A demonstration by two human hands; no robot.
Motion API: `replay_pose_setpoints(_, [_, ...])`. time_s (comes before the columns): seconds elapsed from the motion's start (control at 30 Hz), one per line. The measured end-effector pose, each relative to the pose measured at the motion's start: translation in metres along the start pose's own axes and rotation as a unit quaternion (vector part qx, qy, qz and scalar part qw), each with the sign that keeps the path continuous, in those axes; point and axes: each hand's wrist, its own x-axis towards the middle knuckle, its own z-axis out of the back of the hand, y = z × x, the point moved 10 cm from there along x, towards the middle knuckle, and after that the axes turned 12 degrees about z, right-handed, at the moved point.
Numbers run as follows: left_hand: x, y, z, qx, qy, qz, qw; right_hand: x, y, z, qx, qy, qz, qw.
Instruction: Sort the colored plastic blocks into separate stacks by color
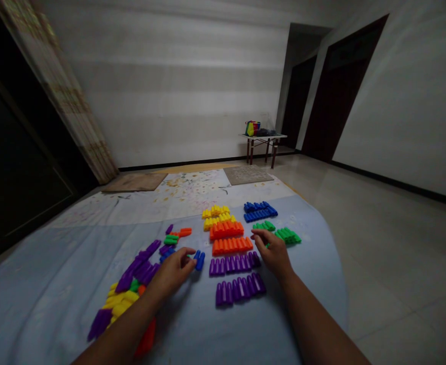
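Note:
My left hand is left of the sorted rows, thumb and fingers closed at two blue plastic pieces shaped like pen caps. My right hand hovers by the green pieces, fingers curved and a little apart; nothing shows in its grasp. Between the hands lie rows of purple pieces, orange pieces and yellow pieces. Blue rows lie beyond the green ones. Under and beside my left forearm is a mixed pile of purple, yellow, green and orange pieces, partly hidden.
A light blue floral cloth covers the rounded table. At its far side lie a brown mat and a greyish mat. A small side table with a colourful bag stands by the wall.

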Motion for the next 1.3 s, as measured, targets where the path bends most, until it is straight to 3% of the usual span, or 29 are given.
replay_pose_setpoints(0.13, [-0.007,0.016,0.0,0.096,-0.026,0.039,0.994,0.001,0.002,0.0,-0.003,0.004,-0.001,1.0])
replay_pose_setpoints(0.23, [-0.011,0.014,0.006,0.138,-0.05,0.003,0.989,0.002,0.002,0.001,-0.003,0.0,-0.005,1.0])
replay_pose_setpoints(0.37, [-0.009,0.007,0.003,0.153,-0.029,-0.069,0.985,0.003,0.006,0.002,-0.007,-0.003,0.001,1.0])
replay_pose_setpoints(0.5, [0.002,0.014,-0.009,0.186,0.014,-0.073,0.98,0.005,0.01,0.003,-0.014,-0.006,0.009,1.0])
replay_pose_setpoints(0.83, [0.014,0.011,-0.005,0.127,0.018,-0.06,0.99,0.006,0.011,0.0,0.011,-0.014,0.013,1.0])
replay_pose_setpoints(1.03, [0.02,-0.017,0.01,0.074,-0.019,-0.089,0.993,0.007,0.014,0.0,0.022,-0.016,0.009,1.0])
replay_pose_setpoints(1.13, [0.025,-0.04,0.017,0.05,-0.056,-0.113,0.991,0.007,0.013,-0.001,0.024,-0.013,0.01,1.0])
replay_pose_setpoints(1.3, [0.044,-0.087,0.013,0.034,-0.068,-0.14,0.987,0.007,0.011,-0.003,0.024,-0.017,-0.001,1.0])
